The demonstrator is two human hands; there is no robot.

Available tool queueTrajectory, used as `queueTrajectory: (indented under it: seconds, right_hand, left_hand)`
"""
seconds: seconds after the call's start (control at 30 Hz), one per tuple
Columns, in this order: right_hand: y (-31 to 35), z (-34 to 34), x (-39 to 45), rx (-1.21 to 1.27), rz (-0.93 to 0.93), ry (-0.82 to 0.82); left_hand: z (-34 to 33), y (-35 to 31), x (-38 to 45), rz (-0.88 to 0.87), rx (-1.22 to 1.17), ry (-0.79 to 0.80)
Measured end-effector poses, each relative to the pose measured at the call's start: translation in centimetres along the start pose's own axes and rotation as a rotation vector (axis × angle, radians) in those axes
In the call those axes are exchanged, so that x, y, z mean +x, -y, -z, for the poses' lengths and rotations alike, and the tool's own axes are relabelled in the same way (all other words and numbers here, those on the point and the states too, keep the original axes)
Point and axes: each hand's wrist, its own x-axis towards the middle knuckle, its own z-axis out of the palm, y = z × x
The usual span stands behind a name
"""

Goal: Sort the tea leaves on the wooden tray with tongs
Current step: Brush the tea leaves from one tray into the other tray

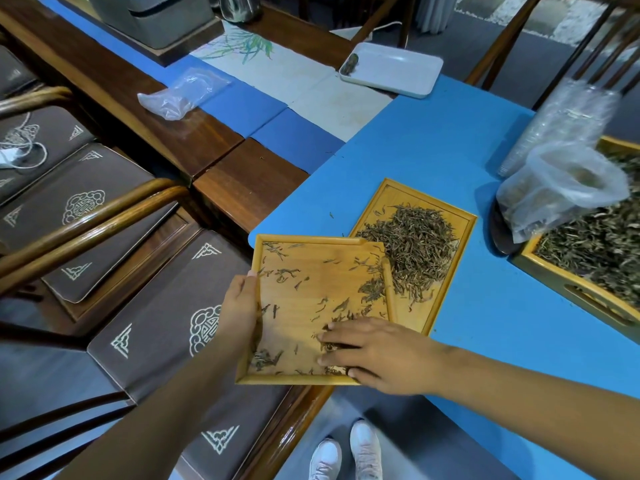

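While scattered tea leaves [372, 289] lie across the near wooden tray [311, 251], the right hand [377, 355] rests flat on that tray's near right corner, fingers straight and a little spread, their tips on the leaves there. The left hand [239, 310] grips the tray's left edge, thumb over the rim and fingers underneath, holding the tray tilted so its far right corner overlaps a second wooden tray [450, 216] lying on the blue table [433, 143]. Most of the leaves sit on that second tray in a thick pile [415, 244], just beyond the right hand's fingertips. Farther right, a larger tray [588, 303] with a slot handle holds a big heap of leaves, and a clear plastic bag [561, 188] stands against it. Across the table lies a white tray [394, 67], and another plastic bag [180, 95] rests on the brown wooden counter [207, 133]. White shoes [346, 452] show below the table edge.
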Motion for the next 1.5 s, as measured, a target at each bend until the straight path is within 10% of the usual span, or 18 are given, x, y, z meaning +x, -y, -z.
queueTrajectory:
  seconds: [1.5]
  right_hand:
    - [-8.6,2.4,-2.5,-0.077,-0.516,-0.217]
  left_hand:
    - [1.2,1.3,-2.1,-0.014,0.064,0.056]
